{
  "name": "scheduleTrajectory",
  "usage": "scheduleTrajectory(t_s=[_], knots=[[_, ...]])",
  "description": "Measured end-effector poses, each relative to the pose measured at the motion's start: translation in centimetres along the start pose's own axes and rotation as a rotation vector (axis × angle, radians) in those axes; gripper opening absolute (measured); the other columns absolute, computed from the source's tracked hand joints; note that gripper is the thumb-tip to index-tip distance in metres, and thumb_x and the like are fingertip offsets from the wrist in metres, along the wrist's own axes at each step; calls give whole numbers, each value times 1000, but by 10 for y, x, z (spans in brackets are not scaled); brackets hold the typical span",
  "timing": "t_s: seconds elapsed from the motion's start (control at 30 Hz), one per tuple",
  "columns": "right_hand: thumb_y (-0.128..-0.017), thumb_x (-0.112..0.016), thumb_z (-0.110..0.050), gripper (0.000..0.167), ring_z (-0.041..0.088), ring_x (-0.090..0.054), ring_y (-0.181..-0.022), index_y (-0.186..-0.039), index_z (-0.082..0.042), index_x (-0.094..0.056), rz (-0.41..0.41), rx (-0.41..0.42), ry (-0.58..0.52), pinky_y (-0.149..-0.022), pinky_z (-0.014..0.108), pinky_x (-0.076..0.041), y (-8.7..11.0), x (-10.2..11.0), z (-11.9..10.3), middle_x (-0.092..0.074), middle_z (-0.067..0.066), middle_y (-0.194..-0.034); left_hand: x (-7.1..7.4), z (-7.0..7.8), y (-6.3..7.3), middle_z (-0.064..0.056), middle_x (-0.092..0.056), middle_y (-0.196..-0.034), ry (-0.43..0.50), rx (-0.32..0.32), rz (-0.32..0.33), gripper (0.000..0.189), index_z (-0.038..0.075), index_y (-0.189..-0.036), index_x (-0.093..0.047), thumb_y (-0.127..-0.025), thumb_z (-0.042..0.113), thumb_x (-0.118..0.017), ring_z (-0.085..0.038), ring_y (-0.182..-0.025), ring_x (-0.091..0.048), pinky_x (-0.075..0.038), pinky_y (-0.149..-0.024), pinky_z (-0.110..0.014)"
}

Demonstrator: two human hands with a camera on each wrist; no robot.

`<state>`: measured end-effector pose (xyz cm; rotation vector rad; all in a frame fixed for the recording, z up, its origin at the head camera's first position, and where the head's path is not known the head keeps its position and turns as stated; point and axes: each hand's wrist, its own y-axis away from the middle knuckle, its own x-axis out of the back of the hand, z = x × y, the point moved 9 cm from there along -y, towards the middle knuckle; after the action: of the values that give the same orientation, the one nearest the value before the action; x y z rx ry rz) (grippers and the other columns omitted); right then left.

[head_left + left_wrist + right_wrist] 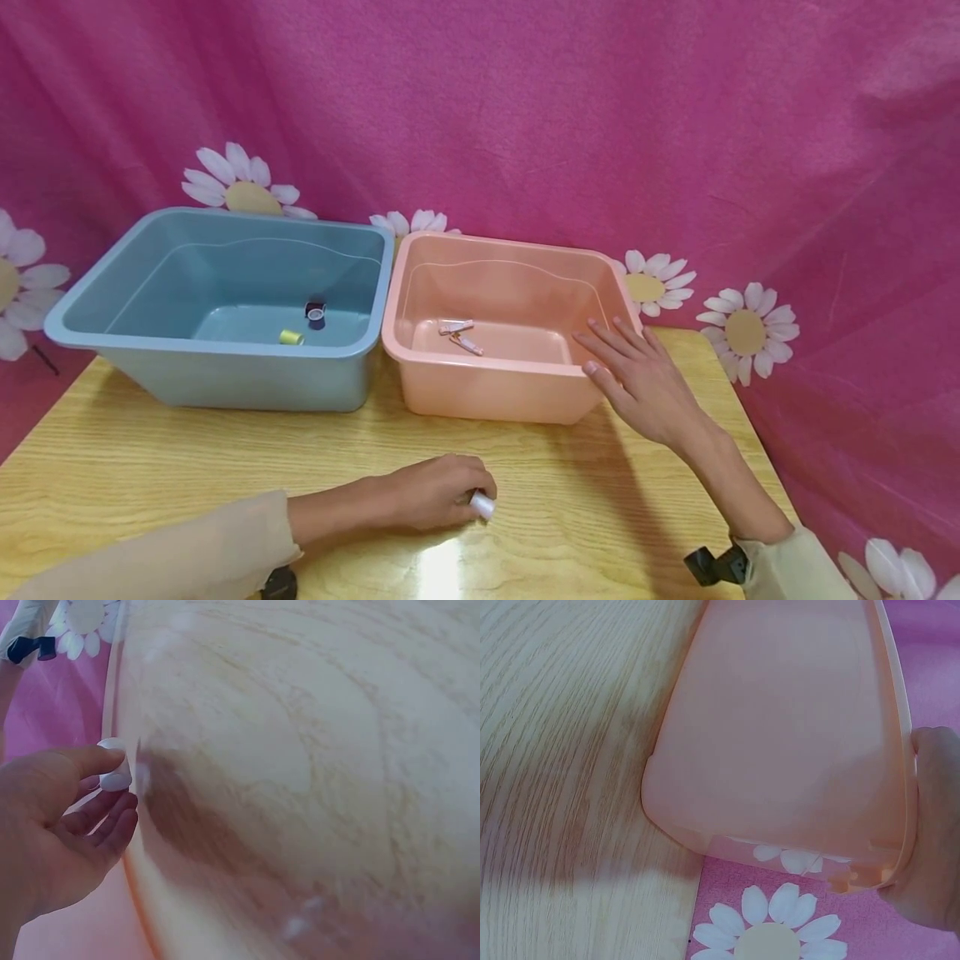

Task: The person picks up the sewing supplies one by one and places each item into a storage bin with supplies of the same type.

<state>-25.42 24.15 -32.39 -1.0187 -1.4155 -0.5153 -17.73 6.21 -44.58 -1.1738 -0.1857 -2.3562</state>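
My left hand [438,493] pinches a small white thread spool [482,505] between thumb and fingers, low over the front of the table. In the left wrist view the thumb lies across the side of the spool and both its white ends show. My right hand [645,383] rests with straight, spread fingers on the right front corner of the pink tub [495,392]. Two small pale clipper-like pieces [467,343] lie at the left of that tub's floor. The blue tub [255,379] on the left holds a yellow spool [292,337] and a dark spool [317,320].
Both tubs stand side by side on a wood-grain table [315,454], their rims nearly meeting. Behind and to the right hangs a magenta cloth [480,117] with white daisies. Dark wrist cameras sit at both sleeves.
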Motion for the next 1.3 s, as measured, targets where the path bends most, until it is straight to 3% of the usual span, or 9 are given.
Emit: scheduleTrajectory(t_s=[0.2, 0.43, 0.73, 0.97, 1.3], knots=[[-106, -45, -35, 47, 41, -27, -144, -148, -15, -50, 0, -2, 2, -114, 63, -13, 0, -1, 0, -41, 10, -154, 16, -2, 7, 9, -61, -100, 55, 48, 34, 8, 13, -103, -71, -95, 13, -69, 0, -90, -55, -46, -79, -16], [-106, -45, -35, 47, 41, -26, -144, -148, -15, -50, -1, 0, 2, -114, 63, -13, -1, -2, 0, -41, 10, -154, 41, -1, 19, 10, -62, -103, 98, 48, 99, 10, 14, -103, -70, -94, 14, -71, -2, -92, -56, -50, -82, -20], [-106, -45, -36, 48, 42, -26, -144, -149, -14, -49, -14, -8, 10, -113, 65, -14, -1, -2, 1, -40, 11, -155, 78, 1, 34, 9, -64, -101, 53, 91, 194, 15, 13, -106, -72, -91, 10, -74, -5, -90, -58, -52, -80, -24], [-106, -45, -35, 47, 41, -27, -144, -149, -16, -50, -9, -7, 7, -112, 66, -15, 0, -2, 1, -41, 11, -154, 103, 12, 41, 4, -66, -102, -32, 49, 261, 18, 9, -108, -72, -90, 8, -75, -9, -87, -60, -54, -78, -27], [-106, -45, -35, 46, 42, -28, -144, -148, -15, -50, 6, 0, -1, -112, 65, -15, 0, 0, 0, -42, 10, -154, 156, 30, 64, 1, -68, -103, -67, -40, 416, 26, 7, -108, -72, -84, 4, -80, -11, -88, -62, -55, -75, -26]])
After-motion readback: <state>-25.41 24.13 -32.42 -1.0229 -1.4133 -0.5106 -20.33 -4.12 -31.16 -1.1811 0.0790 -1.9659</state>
